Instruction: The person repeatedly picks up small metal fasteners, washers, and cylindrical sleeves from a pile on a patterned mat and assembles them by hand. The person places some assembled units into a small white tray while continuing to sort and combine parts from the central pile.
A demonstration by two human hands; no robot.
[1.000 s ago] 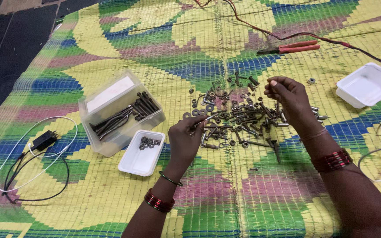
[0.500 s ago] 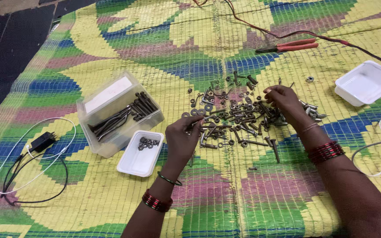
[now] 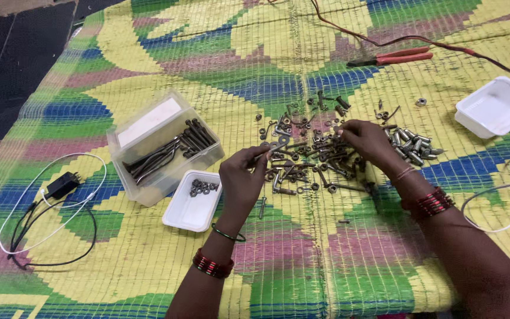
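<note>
Washer [image 3: 283, 141] pinched in left hand [image 3: 242, 180] fingers, above bolt pile [image 3: 326, 153]

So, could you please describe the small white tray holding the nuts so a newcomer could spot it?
On the colourful woven mat, find the clear plastic box of long bolts. The small white tray sits against its near corner. Unlike the other white tray, it holds a few nuts.
</note>
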